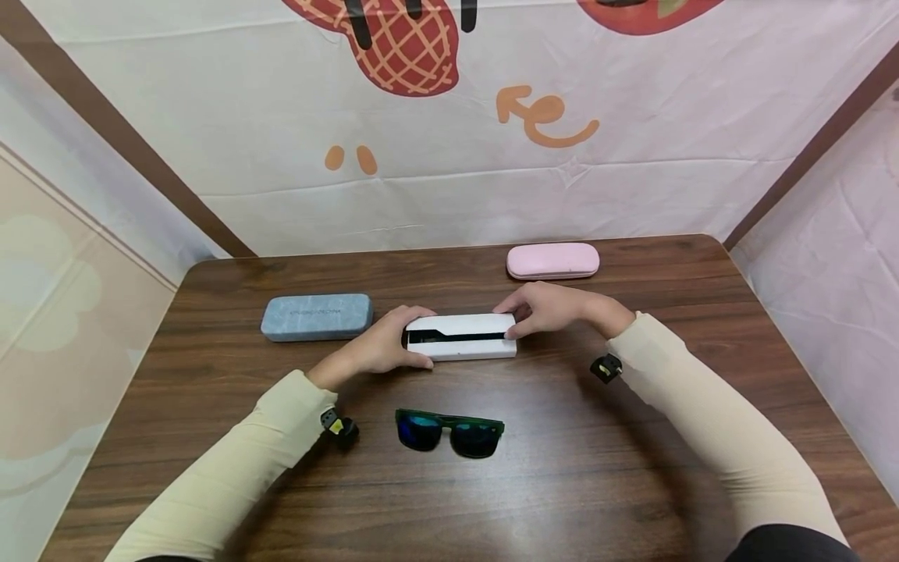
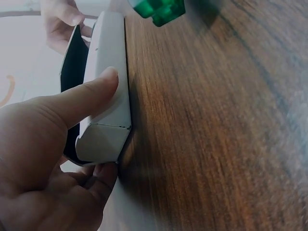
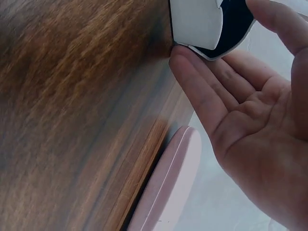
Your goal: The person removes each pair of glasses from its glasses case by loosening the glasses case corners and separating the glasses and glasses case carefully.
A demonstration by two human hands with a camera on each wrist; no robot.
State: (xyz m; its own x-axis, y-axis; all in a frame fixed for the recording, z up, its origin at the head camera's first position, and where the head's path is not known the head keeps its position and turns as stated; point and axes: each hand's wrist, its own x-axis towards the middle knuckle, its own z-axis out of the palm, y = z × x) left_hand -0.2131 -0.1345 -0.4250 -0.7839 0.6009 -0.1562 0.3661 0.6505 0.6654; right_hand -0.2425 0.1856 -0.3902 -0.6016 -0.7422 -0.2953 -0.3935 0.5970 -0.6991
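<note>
Wooden tabletop (image 1: 583,492) | white case (image 1: 463,349) | long axis side-to-side | dark gap (image 1: 467,337) runs lengthwise

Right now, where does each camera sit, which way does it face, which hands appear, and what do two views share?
Head: worn on the head, facing forward and down at the table; both sleeves, left hand and right hand show.
Left wrist: on that wrist, facing along the white case from its left end; left hand close, right hand beyond.
Right wrist: on that wrist, facing the white case's right end and the pink case; only the right hand shows.
Shared by head and left wrist: green sunglasses, cropped in the latter.
</note>
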